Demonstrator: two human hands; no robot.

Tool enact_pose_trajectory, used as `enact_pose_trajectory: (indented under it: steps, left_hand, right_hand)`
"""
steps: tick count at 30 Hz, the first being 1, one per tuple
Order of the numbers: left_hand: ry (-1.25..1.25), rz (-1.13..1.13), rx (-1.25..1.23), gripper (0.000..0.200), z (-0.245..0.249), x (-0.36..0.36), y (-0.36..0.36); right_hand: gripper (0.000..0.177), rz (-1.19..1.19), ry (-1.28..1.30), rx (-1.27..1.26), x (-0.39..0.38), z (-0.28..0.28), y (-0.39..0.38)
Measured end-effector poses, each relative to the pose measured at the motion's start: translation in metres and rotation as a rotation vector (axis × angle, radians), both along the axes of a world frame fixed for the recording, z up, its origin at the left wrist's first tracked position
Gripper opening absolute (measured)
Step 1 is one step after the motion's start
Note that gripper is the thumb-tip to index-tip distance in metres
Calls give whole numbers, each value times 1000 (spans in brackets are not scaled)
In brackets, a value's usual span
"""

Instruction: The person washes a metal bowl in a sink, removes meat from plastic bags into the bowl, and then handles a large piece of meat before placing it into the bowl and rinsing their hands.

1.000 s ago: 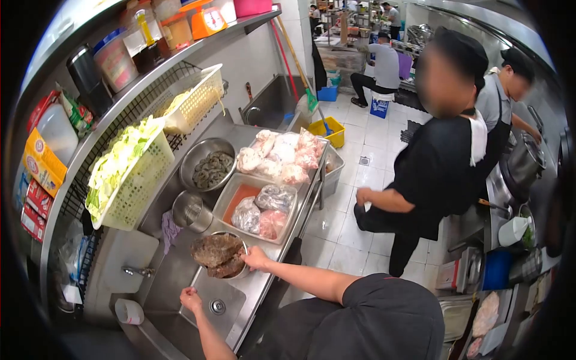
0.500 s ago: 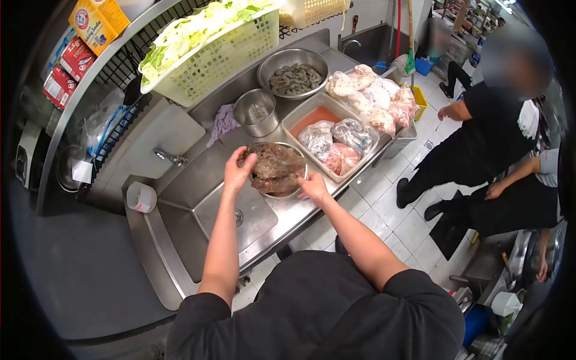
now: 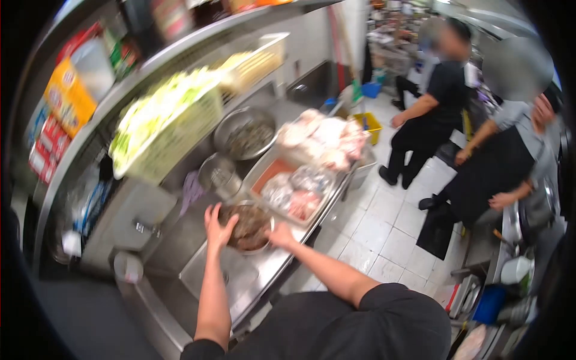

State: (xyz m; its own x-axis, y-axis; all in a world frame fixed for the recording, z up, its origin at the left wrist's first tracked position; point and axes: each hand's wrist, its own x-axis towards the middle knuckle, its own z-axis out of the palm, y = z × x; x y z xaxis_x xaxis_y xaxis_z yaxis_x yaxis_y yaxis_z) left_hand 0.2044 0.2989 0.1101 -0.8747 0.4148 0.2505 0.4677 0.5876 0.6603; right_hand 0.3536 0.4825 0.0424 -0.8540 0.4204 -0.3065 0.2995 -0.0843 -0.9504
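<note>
A round container (image 3: pixel 268 245) with a pale rim stands at the sink's right side, filled with dark brown, rough lumps (image 3: pixel 245 227) whose kind I cannot make out. My left hand (image 3: pixel 217 229) is at the container's left side, fingers spread, up against the lumps. On the opposite side, my right hand (image 3: pixel 279 234) pinches the container's rim. Just behind are a steel pot (image 3: pixel 219 174) and a grey tub (image 3: pixel 255 195) holding plastic-bagged meat (image 3: pixel 300 195). Motion blur softens the details.
The steel sink (image 3: pixel 174 243) has a faucet (image 3: pixel 146 227). A bowl of shrimp (image 3: pixel 246 135), pale raw meat (image 3: pixel 324 138) and a basket of cut greens (image 3: pixel 168 129) stand behind. Two people in dark aprons (image 3: pixel 426 108) (image 3: pixel 492 168) stand on the tiled floor to the right.
My view has swung, so the sink and tubs sit further left and lower. My left hand's fingers have spread from the lumps, which sit lower in the container. My right hand stays at the rim.
</note>
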Motion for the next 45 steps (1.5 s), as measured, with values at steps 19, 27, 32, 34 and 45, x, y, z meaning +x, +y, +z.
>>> enact_pose_trajectory:
  steps: [19,27,32,34,45]
  left_hand:
    - [159,309,-305,47,-19,88,102]
    - [344,370,-179,36,-31,106,107]
    - [490,372,-175,33,-29,112,111]
    - [500,370,-173,32,-22,118,116]
    - [428,490,-283,29,-9,121,125]
  right_hand:
    - [31,99,4,17,30,-37,39]
    - [43,164,-109,-214,34,-15,58]
    - [55,181,-207,-293,29,-20,53]
    - [57,164,-218,-389,33,-14,55]
    - [50,197,-224,-487,27,-34,51]
